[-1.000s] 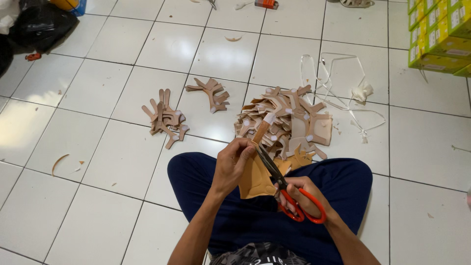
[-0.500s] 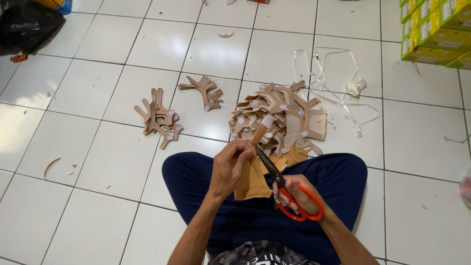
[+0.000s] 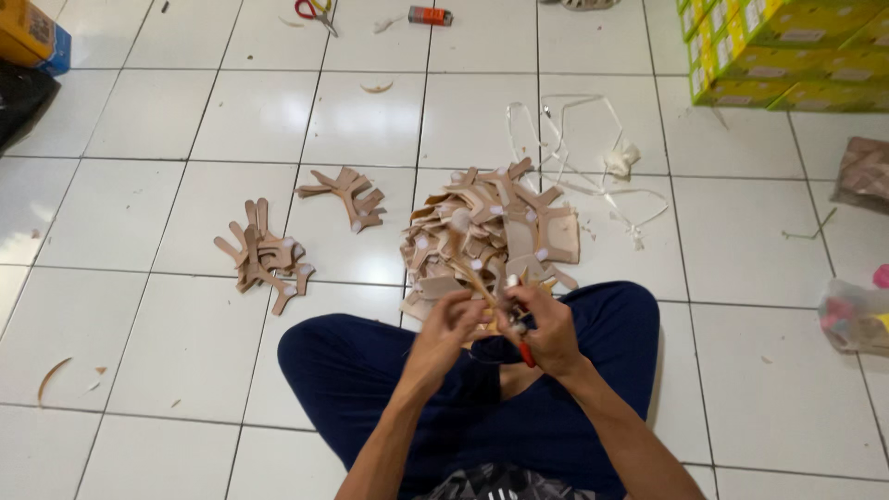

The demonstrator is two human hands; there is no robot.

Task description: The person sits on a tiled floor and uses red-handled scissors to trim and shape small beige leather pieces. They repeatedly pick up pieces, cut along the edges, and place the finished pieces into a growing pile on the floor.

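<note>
Your left hand [image 3: 451, 324] pinches a tan strip [image 3: 474, 282], right hand [image 3: 546, 326] grips red-handled scissors [image 3: 524, 350]; fingers that close could get nicked.

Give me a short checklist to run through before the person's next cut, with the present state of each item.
1. Left hand has a grip on the tan strip: ok, its fingers pinch it.
2. Right hand holds the red-handled scissors: ok, though only a bit of the red handle shows.
3. Blades clear of the left hand's fingers: cannot tell, the hands cover the blades.
4. Big heap of tan cut pieces close to the knees: ok.
5. Two smaller piles lie apart from the heap: ok.
6. White cord clear of the hands: ok, it lies beyond the heap.
</note>
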